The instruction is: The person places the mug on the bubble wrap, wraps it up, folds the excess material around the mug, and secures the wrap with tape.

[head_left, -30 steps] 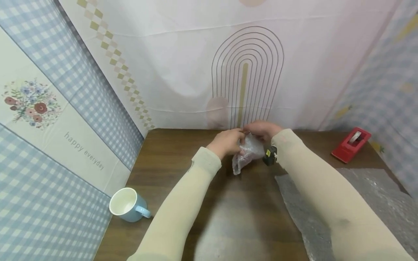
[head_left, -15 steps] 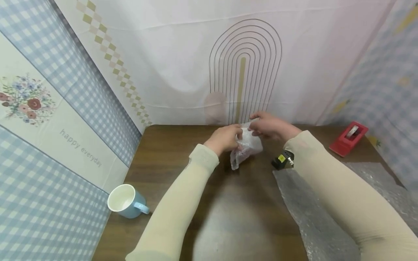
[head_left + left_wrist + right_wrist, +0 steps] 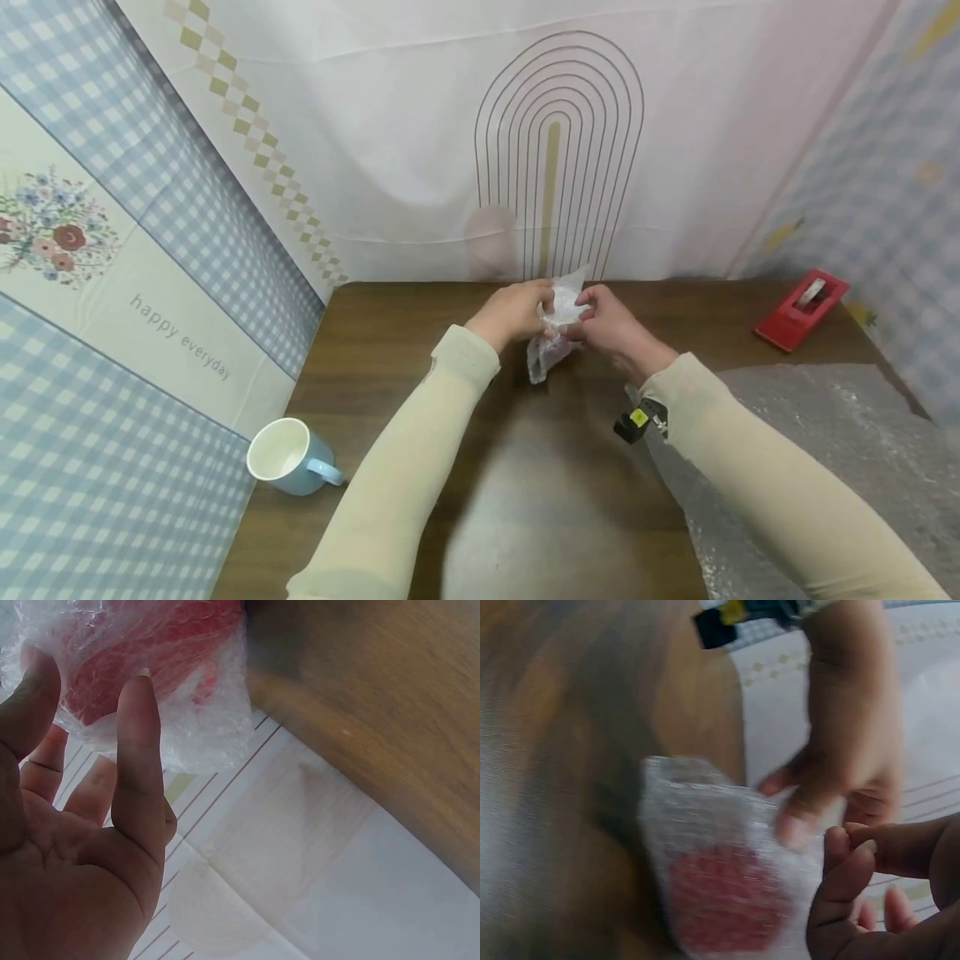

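Gripping the bubble-wrapped bundle (image 3: 566, 302) just right of centre in my head feed, the left hand (image 3: 513, 312) has its fingers bent around the left side; my left-wrist feed shows its palm lower left, fingers pointing up at the wrap, something red (image 3: 150, 656) inside. Right hand (image 3: 618, 333) meets it from the right, thumb and fingers curled, tips close together by the wrap's edge; I can't tell whether any is pinched. Left sleeve (image 3: 408, 458) slants up from bottom centre-left, right sleeve (image 3: 765, 467) from the lower right corner, small black camera (image 3: 632, 425) at that wrist. I also log blue mug (image 3: 300, 471) lower left, red tape dispenser (image 3: 791, 321) right, clear plastic sheet (image 3: 862, 442) lower right.
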Tool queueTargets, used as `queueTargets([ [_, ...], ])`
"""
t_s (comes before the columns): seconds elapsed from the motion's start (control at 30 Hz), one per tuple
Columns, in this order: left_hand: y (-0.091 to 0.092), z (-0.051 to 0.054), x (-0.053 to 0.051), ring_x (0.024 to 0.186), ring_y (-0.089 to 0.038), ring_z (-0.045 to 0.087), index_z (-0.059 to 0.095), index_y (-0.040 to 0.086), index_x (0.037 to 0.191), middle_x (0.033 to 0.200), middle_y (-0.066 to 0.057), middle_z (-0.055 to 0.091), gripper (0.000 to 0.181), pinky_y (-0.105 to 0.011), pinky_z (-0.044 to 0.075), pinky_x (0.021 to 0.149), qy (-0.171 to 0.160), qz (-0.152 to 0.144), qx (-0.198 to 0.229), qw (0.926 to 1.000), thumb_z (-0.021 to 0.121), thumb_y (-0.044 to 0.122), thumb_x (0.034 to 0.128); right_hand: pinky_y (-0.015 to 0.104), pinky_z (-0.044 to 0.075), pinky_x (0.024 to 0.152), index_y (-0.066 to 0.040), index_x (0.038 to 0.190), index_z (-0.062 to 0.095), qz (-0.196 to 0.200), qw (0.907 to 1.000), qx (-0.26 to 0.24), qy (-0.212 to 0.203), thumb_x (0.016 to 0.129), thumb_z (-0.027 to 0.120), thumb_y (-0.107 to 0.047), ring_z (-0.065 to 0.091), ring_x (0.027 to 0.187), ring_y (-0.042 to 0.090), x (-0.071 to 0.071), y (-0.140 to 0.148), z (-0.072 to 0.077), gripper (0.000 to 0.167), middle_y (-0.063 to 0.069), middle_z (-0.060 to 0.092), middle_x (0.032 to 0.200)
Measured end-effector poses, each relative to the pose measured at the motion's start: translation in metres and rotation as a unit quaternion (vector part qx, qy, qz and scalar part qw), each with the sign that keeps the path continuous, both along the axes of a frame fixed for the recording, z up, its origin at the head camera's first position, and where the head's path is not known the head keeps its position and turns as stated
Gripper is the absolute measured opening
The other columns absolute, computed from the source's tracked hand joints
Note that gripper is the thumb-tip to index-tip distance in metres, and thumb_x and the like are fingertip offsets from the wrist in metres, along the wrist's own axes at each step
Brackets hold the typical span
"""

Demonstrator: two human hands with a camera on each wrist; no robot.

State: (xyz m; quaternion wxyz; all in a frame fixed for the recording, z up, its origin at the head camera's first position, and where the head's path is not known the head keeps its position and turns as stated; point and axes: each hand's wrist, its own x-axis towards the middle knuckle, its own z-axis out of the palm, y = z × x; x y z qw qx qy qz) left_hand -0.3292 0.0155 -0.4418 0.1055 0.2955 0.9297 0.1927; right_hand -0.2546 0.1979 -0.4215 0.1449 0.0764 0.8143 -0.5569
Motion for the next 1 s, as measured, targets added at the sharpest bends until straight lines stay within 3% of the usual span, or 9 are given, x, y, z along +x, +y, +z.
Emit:
queueTargets([
  [0.17, -0.001, -0.001, 0.001, 0.145, -0.032, 0.068, 0.075, 0.013, 0.114, 0.183, 0.001, 0.046, 0.025, -0.044, 0.058, 0.118, -0.003, 0.003, 0.003, 1.0000, 0.089, 0.027, 0.0985, 0.023, 0.060, 0.065, -0.003, 0.125, 0.042, -0.044, 0.9984, -0.007, 0.034, 0.098, 0.082, 0.001, 0.061, 0.080, 0.014, 0.006, -0.006, -0.024, 0.048, 0.011, 0.047, 0.117],
  [0.37, 0.000, -0.001, 0.001, 0.151, -0.032, 0.065, 0.074, 0.012, 0.113, 0.183, 0.001, 0.046, 0.026, -0.044, 0.057, 0.119, 0.001, -0.003, -0.001, 1.0000, 0.088, 0.027, 0.0977, 0.027, 0.064, 0.068, -0.004, 0.114, 0.047, -0.076, 0.9953, 0.007, 0.061, 0.097, 0.090, -0.012, 0.065, 0.076, 0.013, 0.012, -0.006, -0.041, 0.047, 0.009, 0.054, 0.108],
  [0.6, 0.001, -0.001, 0.000, 0.149, -0.031, 0.066, 0.074, 0.011, 0.113, 0.182, 0.000, 0.048, 0.028, -0.043, 0.057, 0.116, 0.010, -0.011, 0.001, 0.9999, 0.088, 0.028, 0.0972, 0.025, 0.062, 0.064, -0.004, 0.113, 0.056, -0.049, 0.9884, 0.086, 0.115, 0.101, 0.089, -0.028, 0.071, 0.071, 0.013, 0.014, -0.001, -0.052, 0.043, 0.010, 0.070, 0.101],
  [0.7, -0.001, 0.000, -0.001, 0.149, -0.031, 0.066, 0.074, 0.011, 0.115, 0.182, 0.000, 0.048, 0.027, -0.044, 0.057, 0.117, 0.007, -0.010, 0.003, 0.9999, 0.088, 0.027, 0.0981, 0.027, 0.057, 0.068, -0.005, 0.109, 0.058, -0.021, 0.9766, 0.142, 0.160, 0.102, 0.088, -0.027, 0.069, 0.077, 0.016, 0.012, 0.002, -0.056, 0.038, 0.011, 0.072, 0.098],
  [0.83, -0.005, 0.001, -0.002, 0.152, -0.031, 0.065, 0.073, 0.011, 0.117, 0.182, 0.001, 0.047, 0.028, -0.044, 0.057, 0.118, 0.000, -0.005, 0.009, 0.9999, 0.089, 0.026, 0.0994, 0.034, 0.047, 0.071, -0.007, 0.103, 0.060, 0.020, 0.9470, 0.233, 0.220, 0.098, 0.090, -0.018, 0.062, 0.083, 0.024, 0.008, 0.009, -0.056, 0.032, 0.009, 0.067, 0.092],
  [0.9, -0.005, 0.001, -0.002, 0.152, -0.031, 0.064, 0.073, 0.011, 0.117, 0.182, 0.001, 0.047, 0.028, -0.044, 0.056, 0.118, -0.001, -0.003, 0.013, 0.9999, 0.089, 0.026, 0.0991, 0.040, 0.048, 0.070, -0.009, 0.102, 0.061, 0.053, 0.9353, 0.275, 0.217, 0.095, 0.088, -0.011, 0.062, 0.084, 0.027, 0.005, 0.015, -0.049, 0.028, 0.009, 0.066, 0.091],
  [1.0, -0.004, -0.001, -0.001, 0.157, -0.030, 0.061, 0.072, 0.011, 0.115, 0.183, 0.001, 0.045, 0.029, -0.043, 0.056, 0.120, -0.003, -0.005, 0.013, 0.9999, 0.090, 0.027, 0.0983, 0.047, 0.054, 0.070, -0.009, 0.106, 0.064, 0.101, 0.9244, 0.320, 0.182, 0.093, 0.082, -0.011, 0.066, 0.088, 0.032, -0.003, 0.029, -0.023, 0.022, 0.012, 0.071, 0.097],
])
